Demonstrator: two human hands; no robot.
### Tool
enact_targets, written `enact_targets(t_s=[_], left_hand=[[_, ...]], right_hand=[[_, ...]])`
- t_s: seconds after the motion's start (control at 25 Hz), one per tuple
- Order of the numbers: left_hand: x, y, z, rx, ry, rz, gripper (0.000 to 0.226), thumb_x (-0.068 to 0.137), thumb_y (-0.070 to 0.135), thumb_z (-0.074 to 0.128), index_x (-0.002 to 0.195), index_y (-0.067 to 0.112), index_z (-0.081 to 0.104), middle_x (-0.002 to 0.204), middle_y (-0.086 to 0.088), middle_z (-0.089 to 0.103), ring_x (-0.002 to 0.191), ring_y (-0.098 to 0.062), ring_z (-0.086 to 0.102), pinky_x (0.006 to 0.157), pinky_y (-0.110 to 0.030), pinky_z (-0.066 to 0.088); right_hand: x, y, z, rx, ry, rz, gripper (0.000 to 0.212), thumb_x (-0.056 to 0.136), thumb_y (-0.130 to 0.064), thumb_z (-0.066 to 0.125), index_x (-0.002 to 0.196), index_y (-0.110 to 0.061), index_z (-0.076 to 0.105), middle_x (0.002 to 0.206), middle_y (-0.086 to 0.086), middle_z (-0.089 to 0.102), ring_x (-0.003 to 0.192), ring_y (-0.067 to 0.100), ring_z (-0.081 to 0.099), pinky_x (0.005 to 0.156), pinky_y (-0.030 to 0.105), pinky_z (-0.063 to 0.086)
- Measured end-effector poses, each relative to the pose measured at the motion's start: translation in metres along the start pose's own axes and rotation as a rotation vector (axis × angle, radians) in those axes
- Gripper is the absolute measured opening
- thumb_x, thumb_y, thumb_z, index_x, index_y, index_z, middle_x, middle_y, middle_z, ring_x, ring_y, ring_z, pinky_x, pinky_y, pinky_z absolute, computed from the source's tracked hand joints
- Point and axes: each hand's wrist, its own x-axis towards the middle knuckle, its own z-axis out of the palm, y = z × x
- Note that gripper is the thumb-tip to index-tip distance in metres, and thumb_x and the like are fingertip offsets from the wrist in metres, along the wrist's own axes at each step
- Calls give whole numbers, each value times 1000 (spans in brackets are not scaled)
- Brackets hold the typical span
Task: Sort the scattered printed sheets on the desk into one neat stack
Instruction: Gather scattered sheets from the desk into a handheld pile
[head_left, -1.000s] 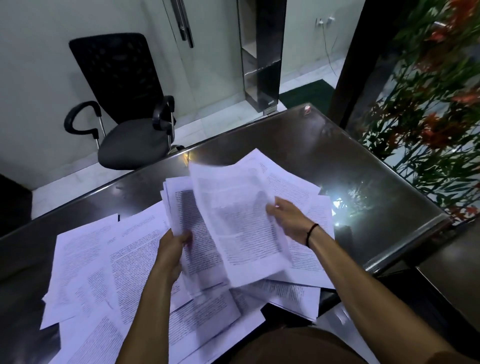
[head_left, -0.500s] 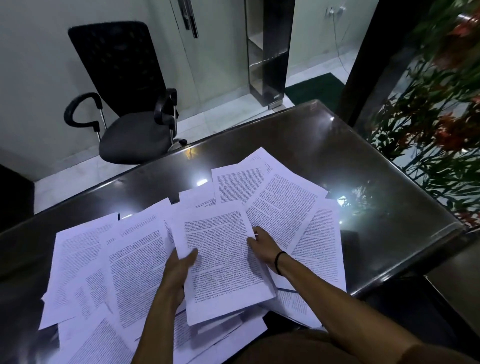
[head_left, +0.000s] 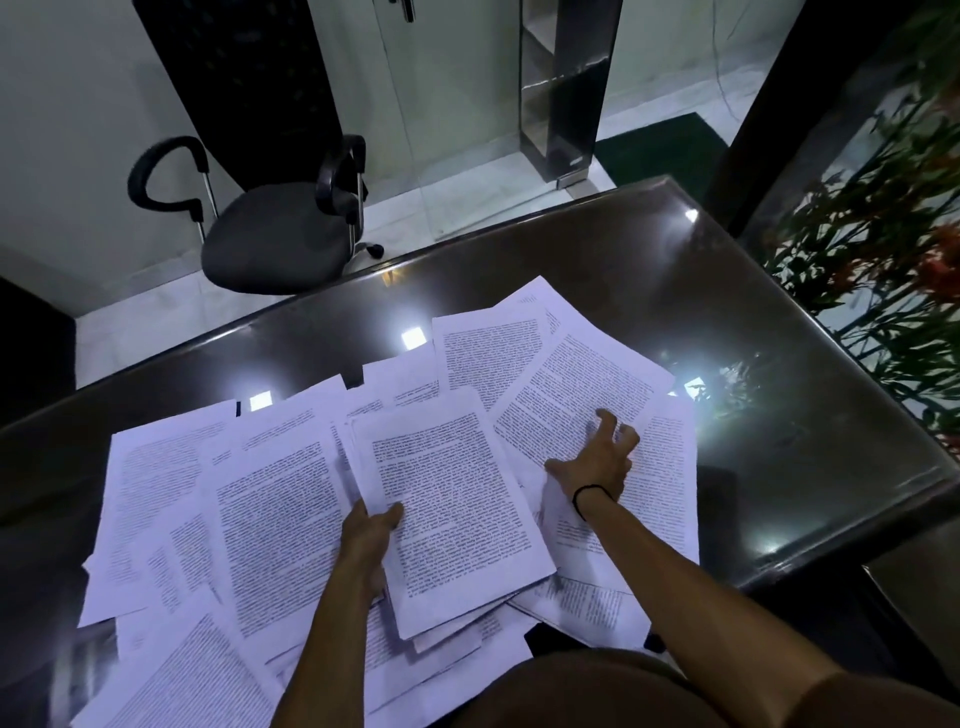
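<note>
Several printed sheets lie scattered and overlapping on the dark glossy desk (head_left: 675, 291). A small stack (head_left: 457, 504) sits in the middle, near the front edge. My left hand (head_left: 366, 535) holds the stack's left edge, thumb on top of the page. My right hand (head_left: 597, 457) reaches to the right of the stack, fingers spread and bent, fingertips touching a tilted sheet (head_left: 576, 395). More loose sheets (head_left: 218, 499) spread out to the left and hang over the front edge.
A black office chair (head_left: 270, 228) stands beyond the desk's far edge. A plant with red flowers (head_left: 883, 249) is at the right behind glass. Bare desk surface lies to the right and at the back.
The sheet my right hand held up was laid on the middle stack. My right hand then left the stack and reached right onto a tilted sheet. My left hand stays at the stack's left edge.
</note>
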Motion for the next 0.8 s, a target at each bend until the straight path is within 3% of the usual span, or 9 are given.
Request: enact_targets(t_s=[0.12,0.24,0.44,0.52,0.56,0.64,0.68,0.76,0.8], left_hand=[[-3,2,1,-14,-4,29,41,97,4,64,137,10,59,127,-14,68,111,-36,66,98,-53,52],[-8,4,-1,-28,15,26,42,97,2,64,138,8,58,129,-15,67,114,-38,65,100,-56,51],[-23,8,-11,-66,23,80,38,96,0,64,133,8,62,120,-12,70,103,-34,67,89,-46,56],[-32,17,-19,-33,58,146,35,95,1,66,129,9,65,116,-10,71,98,-30,68,85,-39,56],[-38,24,-24,16,84,193,35,94,4,69,128,10,66,116,-10,72,99,-30,69,88,-40,57],[-51,45,-30,182,141,361,27,91,12,74,118,16,72,109,-8,75,102,-31,70,89,-40,56],[-60,58,-31,307,152,485,18,90,14,75,106,23,75,98,-2,76,97,-27,71,83,-35,55],[-81,89,-26,582,155,768,25,85,7,73,81,32,74,78,12,73,82,-15,70,72,-30,52],[-92,105,-21,688,145,898,31,81,3,69,79,33,75,81,15,74,84,-11,70,76,-30,55]], right_hand=[[-2,-5,-1,-71,47,80,118,56,-30,95,145,-37,18,153,12,8,124,42,34,90,54,49],[-6,-6,-3,-91,14,107,125,58,-29,94,151,-35,11,155,14,3,124,43,35,92,52,45],[-13,-4,-18,273,20,49,118,70,2,84,156,-26,9,140,26,41,119,41,53,96,45,47],[-14,-8,-30,339,55,25,100,75,-1,81,154,-19,22,125,28,58,112,41,60,91,42,50],[-13,-14,-38,303,70,-36,80,78,-5,78,147,-15,39,115,25,65,105,40,63,87,40,52],[-10,-33,-57,106,94,-245,31,81,-11,71,112,-12,71,93,21,72,90,39,66,71,35,52],[-8,-46,-67,-3,107,-368,17,81,-11,69,97,-12,76,86,19,72,85,38,66,65,31,46],[-6,-77,-88,-190,101,-626,13,80,-7,68,86,-13,78,82,17,73,81,37,67,63,25,41],[-9,-94,-96,-273,77,-732,15,80,-5,68,86,-14,79,84,16,74,81,36,68,64,24,42]])
